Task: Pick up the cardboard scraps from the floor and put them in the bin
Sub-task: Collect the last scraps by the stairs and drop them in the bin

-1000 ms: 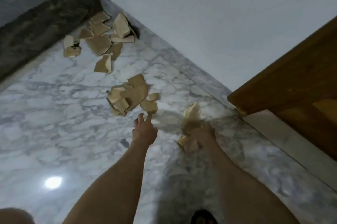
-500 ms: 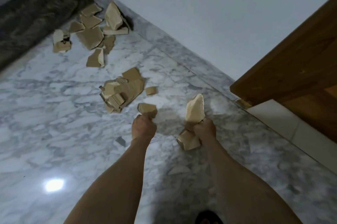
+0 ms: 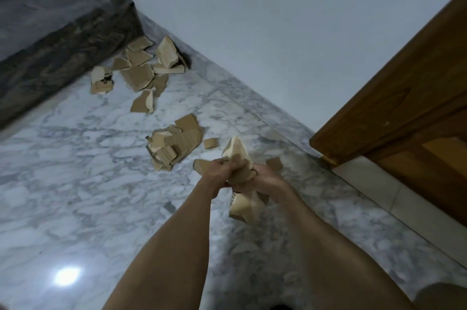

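both hands, left hand [image 3: 219,170] & right hand [image 3: 262,178], clenched on scrap bundle [image 3: 243,205]; overstuffed, loose bits may drop to floor [image 3: 75,183] w/ more added.

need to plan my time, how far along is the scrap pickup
Early. Both hands, left hand and right hand, grip a bundle of scraps. Left on the marble floor: the near pile, a small piece and the corner cluster. No bin in view.

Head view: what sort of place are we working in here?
Likely a home interior, in a corner by a doorway: polished marble floor, plain painted wall, a wooden door, and a dark stone step.
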Available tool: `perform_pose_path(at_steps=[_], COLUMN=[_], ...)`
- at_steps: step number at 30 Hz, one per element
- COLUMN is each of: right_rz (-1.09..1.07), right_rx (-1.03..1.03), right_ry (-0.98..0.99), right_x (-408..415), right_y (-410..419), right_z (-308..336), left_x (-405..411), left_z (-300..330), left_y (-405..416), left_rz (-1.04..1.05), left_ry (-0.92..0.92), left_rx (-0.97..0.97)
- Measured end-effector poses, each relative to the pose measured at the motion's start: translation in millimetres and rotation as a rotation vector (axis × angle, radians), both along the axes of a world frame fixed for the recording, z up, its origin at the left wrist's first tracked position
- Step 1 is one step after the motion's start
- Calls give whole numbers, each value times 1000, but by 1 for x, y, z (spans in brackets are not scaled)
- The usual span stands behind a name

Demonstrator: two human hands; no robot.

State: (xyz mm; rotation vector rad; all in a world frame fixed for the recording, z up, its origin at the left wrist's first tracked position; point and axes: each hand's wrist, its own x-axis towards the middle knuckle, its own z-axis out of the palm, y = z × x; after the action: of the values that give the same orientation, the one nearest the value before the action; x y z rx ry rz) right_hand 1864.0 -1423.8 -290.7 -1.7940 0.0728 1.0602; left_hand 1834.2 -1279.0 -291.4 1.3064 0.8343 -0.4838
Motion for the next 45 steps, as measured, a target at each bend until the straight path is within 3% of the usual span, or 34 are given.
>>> perform_pose_path(at_steps=[5,7,10,15,19,22,26,32,34,37,39,42,45], right_rz=[25,-148,-294,-59,8,-3,-35,-287,-254,-23,174,288,314], right_rx=[-69,-165,-330,-513,-619,-695,-697,-294,-190,-184,-310,-532,-621], right_ry=[-15,-124,-248,-311,-384,-426,-337,-167,-121,-123,-210,-462,-548], right_x=[4,15,40,53,49,50,54,48,46,37,26,10,10], right_y=[-6,-20,-36,-41,-40,-36,-34,-10,8,35,49,60,66], right_z=[0,-9,-31,-57,-67,-65,-62,-49,-43,-45,-57,-74,-79], left_x=[-3,-4,1,10,10,8,2,-12,-8,11,26,35,34], left_z=[-16,-26,-43,-54,-67,-71,-69,-47,-40,-36,-38,-51,-61], left_y=[32,44,50,37,32,30,27,41,61,96,116,131,134], left_rz=[144,-14,-418,-763,-764,-738,-665,-352,-243,-30,-64,-338,-376], left_ry=[-78,-56,-1,43,28,14,-32,-53,-58,-64,21,206,235], left_rx=[119,251,606,904,1073,1094,1086,690,736,873,983,1140,1039])
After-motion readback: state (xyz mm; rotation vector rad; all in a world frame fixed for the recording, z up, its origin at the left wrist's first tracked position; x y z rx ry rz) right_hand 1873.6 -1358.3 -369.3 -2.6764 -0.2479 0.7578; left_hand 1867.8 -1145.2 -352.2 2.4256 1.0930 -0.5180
